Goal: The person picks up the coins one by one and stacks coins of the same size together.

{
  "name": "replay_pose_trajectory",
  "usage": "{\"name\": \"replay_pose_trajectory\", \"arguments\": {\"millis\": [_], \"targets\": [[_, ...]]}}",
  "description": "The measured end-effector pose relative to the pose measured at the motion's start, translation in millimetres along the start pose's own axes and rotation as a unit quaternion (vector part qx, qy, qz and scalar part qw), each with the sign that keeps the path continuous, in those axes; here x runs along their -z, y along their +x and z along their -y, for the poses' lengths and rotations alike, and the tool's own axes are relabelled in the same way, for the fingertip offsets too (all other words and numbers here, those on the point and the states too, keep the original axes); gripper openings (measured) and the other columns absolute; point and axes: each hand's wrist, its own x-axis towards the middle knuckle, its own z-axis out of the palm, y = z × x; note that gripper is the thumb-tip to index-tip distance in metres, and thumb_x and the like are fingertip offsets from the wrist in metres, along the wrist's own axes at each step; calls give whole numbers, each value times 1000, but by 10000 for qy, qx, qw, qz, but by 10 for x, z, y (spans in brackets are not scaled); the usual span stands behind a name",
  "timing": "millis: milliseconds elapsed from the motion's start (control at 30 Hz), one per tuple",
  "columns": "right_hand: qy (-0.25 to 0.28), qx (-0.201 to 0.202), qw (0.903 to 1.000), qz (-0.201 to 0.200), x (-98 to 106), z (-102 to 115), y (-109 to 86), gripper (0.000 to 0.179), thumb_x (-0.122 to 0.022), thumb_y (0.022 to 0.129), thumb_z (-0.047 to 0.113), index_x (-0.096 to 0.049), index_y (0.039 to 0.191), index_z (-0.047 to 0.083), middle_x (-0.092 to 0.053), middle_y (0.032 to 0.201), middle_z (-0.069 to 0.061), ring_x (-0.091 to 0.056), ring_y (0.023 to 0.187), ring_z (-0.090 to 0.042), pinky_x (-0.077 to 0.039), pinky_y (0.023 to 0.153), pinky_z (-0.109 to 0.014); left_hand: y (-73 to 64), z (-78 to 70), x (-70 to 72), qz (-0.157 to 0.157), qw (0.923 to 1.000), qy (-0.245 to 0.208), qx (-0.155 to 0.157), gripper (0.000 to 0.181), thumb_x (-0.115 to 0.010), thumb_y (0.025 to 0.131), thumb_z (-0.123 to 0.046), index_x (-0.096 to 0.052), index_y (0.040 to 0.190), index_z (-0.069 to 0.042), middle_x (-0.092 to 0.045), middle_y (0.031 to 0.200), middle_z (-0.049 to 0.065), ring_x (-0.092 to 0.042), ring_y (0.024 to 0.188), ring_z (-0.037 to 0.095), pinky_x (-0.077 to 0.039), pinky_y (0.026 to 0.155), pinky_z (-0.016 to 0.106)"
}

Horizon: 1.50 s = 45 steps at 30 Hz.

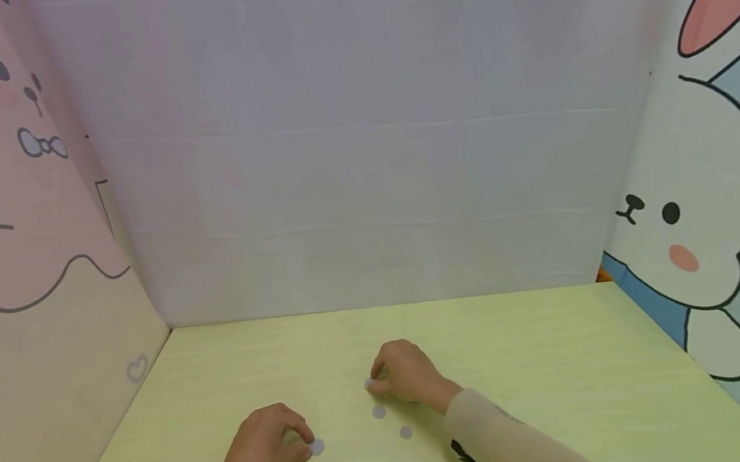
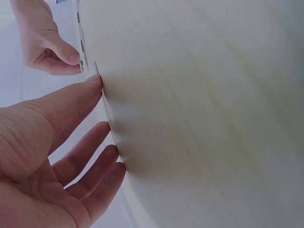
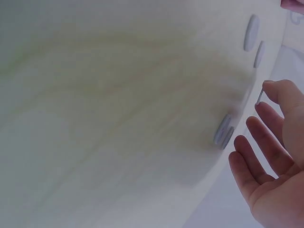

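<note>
In the head view my left hand (image 1: pixel 262 446) is low over the table, thumb and forefinger at the edge of a flat grey disc (image 1: pixel 316 447). The left wrist view shows a thin edge of this disc (image 2: pixel 96 68) by the thumb tip, other fingertips right at the tabletop. Farther forward and to the right, my right hand (image 1: pixel 406 372) pinches another grey disc (image 1: pixel 369 384). Seen from the right wrist, that disc (image 3: pixel 260 96) stands on edge between thumb and forefinger, the remaining fingers spread loosely.
Two grey discs (image 1: pixel 379 412) (image 1: pixel 405 432) lie on the yellow-green table (image 1: pixel 550 364) near the right hand. In the right wrist view, two more discs (image 3: pixel 222 129) lie close together beyond the fingertips. Printed panels (image 1: pixel 354 143) stand at the back and both sides.
</note>
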Motion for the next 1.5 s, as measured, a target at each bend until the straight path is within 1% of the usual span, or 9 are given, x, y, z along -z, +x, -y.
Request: {"name": "replay_pose_trajectory", "arguments": {"millis": [167, 267, 367, 533, 767, 1067, 1200, 1367, 1500], "targets": [[166, 78, 9998, 0, 13, 19, -8, 14, -88, 90, 28, -85, 90, 15, -75, 94, 4, -69, 92, -18, -59, 83, -33, -4, -7, 10, -19, 10000, 30, -18, 19, -96, 76, -21, -79, 79, -29, -73, 96, -15, -69, 95, 19, -58, 87, 47], [296, 143, 9995, -4, 14, 42, -18, 12, -87, 90, 27, -86, 90, 15, -75, 93, 5, -69, 91, -16, -58, 83, -33, -7, -7, 12, -14, 10000, 16, -24, 19, -96, 76, -21, -79, 79, -29, -73, 97, -15, -69, 95, 19, -58, 86, 47], [316, 282, 9991, -40, 16, 72, -39, 10, -87, 89, 25, -86, 89, 15, -76, 92, 6, -69, 91, -15, -59, 85, -34, -10, -2, 11, -3, 10000, -20, -7, 19, -96, 76, -21, -79, 79, -29, -73, 97, -14, -69, 95, 20, -58, 86, 48], [175, 516, 9985, -114, 24, 126, -82, 8, -87, 89, 22, -85, 89, 14, -77, 92, 5, -71, 91, -16, -60, 90, -37, -13, 6, 9, 10, 10000, -22, 23, 20, -96, 76, -20, -79, 78, -29, -73, 97, -14, -69, 95, 20, -58, 87, 48], [156, 723, 9972, -104, 39, 172, -142, 8, -86, 89, 20, -85, 89, 13, -79, 93, 4, -72, 94, -16, -58, 97, -41, -7, 10, 0, 10, 10000, 17, 18, 21, -96, 76, -20, -78, 78, -29, -73, 98, -13, -69, 95, 21, -58, 87, 49], [312, 863, 9958, -55, 18, 264, -208, 5, -86, 87, 20, -85, 87, 15, -79, 94, 7, -70, 95, -13, -56, 99, -39, -5, 13, -8, 7, 10000, 9, 36, 21, -97, 76, -21, -78, 78, -30, -73, 99, -13, -69, 95, 21, -58, 86, 49], [342, 905, 9953, -25, 1, 313, -224, 6, -86, 87, 21, -86, 87, 15, -79, 93, 7, -70, 94, -12, -56, 97, -36, -2, 9, -7, -3, 10000, 3, 39, 20, -97, 76, -21, -78, 78, -30, -73, 98, -13, -69, 95, 20, -58, 86, 49], [418, 919, 9949, 65, -27, 366, -234, 6, -86, 87, 21, -86, 86, 15, -78, 92, 8, -68, 93, -9, -56, 94, -32, 1, 7, 1, 42, 10000, 1, 84, 20, -97, 76, -22, -79, 79, -29, -72, 98, -13, -69, 95, 20, -58, 86, 49], [383, 968, 9945, 110, -66, 401, -236, 6, -87, 87, 21, -86, 86, 15, -78, 92, 9, -68, 92, -8, -55, 93, -29, 2, 11, 2, 68, 9999, -24, 82, 19, -97, 76, -22, -79, 79, -29, -72, 98, -12, -69, 95, 20, -58, 85, 49]]}}
